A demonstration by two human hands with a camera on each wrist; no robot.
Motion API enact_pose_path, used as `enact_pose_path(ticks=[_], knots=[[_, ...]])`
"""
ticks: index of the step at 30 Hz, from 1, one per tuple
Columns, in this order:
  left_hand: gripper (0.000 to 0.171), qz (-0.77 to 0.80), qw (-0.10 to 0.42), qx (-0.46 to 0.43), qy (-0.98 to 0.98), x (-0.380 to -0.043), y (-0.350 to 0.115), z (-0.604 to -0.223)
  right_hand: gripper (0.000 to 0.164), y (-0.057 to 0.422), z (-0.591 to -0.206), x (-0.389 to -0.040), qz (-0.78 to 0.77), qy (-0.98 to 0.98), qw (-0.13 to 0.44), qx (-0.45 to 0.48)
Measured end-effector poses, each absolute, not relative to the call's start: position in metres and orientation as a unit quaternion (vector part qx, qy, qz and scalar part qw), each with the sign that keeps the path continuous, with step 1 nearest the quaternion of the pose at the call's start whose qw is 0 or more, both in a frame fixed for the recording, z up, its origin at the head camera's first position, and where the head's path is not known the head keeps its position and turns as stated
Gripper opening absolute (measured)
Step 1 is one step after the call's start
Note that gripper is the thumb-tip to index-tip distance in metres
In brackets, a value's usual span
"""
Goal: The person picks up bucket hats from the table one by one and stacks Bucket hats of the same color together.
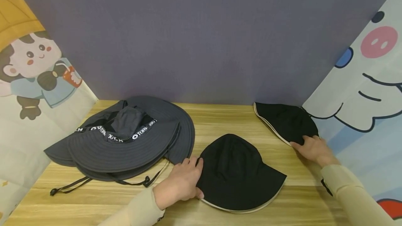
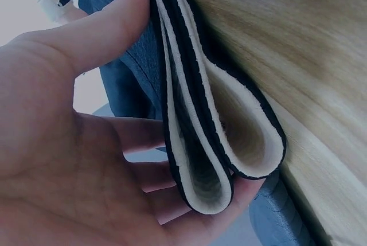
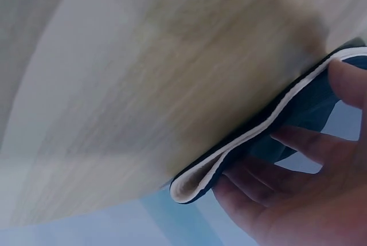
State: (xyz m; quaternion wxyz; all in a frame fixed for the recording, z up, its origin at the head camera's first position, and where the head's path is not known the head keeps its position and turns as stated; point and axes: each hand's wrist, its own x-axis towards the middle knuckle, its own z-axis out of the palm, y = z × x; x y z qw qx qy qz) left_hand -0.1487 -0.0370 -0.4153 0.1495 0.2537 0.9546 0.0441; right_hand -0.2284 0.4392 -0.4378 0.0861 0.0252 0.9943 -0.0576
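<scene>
A flattened black bucket hat point(image 1: 235, 173) with a cream-edged brim lies at the front middle. My left hand point(image 1: 185, 180) grips its left edge. Two cream-lined folds of the brim point(image 2: 215, 102) show between thumb and fingers in the left wrist view; whether they belong to one hat or two stacked, I cannot tell. Farther back on the right lies another folded black hat point(image 1: 282, 119) with cream trim. My right hand point(image 1: 314, 148) holds its near right end, the thumb at the brim and the fingers along the cloth, as the right wrist view also shows.
Dark grey wide-brimmed hats point(image 1: 125, 149) overlap in a pile on the left, their black chin cords point(image 1: 132, 183) trailing forward on the wooden table point(image 1: 216, 118). A grey panel point(image 1: 201, 44) stands behind, with printed cloths point(image 1: 377, 97) at both sides.
</scene>
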Motion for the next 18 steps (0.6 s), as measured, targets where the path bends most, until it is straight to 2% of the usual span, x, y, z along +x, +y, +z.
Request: enact_pose_path(ticks=[4, 18], knots=[[0.105, 0.047, 0.148, 0.254, 0.955, -0.148, -0.037, -0.416, 0.092, 0.436, -0.438, -0.226, -0.051, 0.996, 0.076, 0.012], [0.104, 0.044, 0.153, 0.254, 0.954, -0.149, -0.037, -0.416, 0.096, 0.420, -0.436, -0.211, -0.052, 0.995, 0.079, 0.018]])
